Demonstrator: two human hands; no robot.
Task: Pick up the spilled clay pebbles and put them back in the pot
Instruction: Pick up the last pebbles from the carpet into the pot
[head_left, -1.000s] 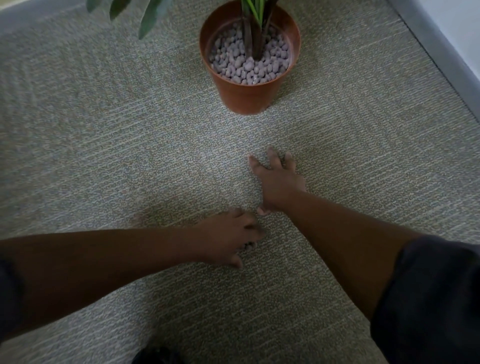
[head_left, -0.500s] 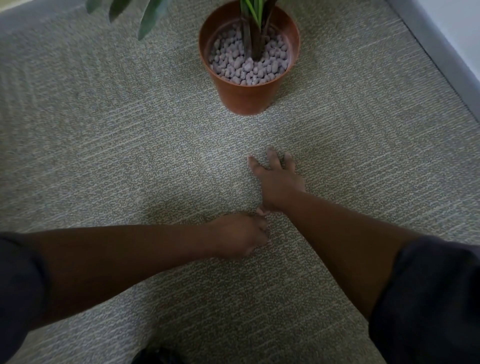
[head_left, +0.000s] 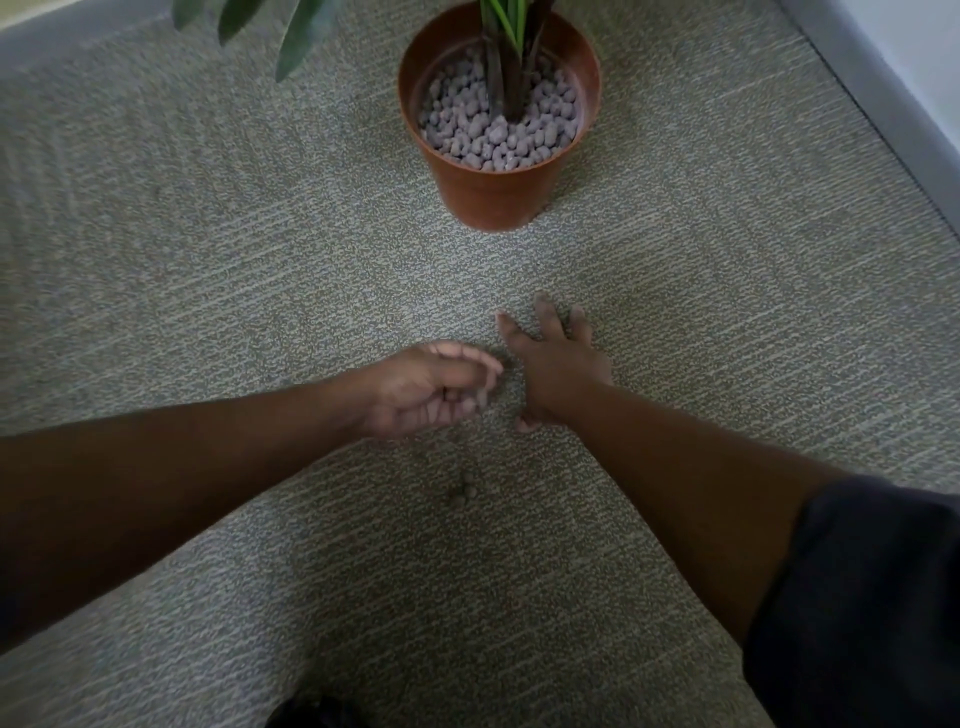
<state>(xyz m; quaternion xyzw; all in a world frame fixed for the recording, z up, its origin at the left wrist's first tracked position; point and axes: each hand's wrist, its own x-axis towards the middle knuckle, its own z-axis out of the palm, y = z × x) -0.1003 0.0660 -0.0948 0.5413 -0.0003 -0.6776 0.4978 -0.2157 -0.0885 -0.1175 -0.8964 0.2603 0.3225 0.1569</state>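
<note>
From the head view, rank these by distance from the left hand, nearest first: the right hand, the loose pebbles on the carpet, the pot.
1. right hand, just to its right, flat on the carpet.
2. loose pebbles, on the carpet toward the person.
3. pot, farthest, ahead and upright.

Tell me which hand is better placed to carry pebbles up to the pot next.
Left. The left hand is lifted off the carpet, palm up and cupped, seemingly around pebbles. The right hand is pressed flat on the carpet, bracing. The pot stands upright just ahead.

Head view, looking steeply down, near carpet (head_left: 208, 260).
</note>
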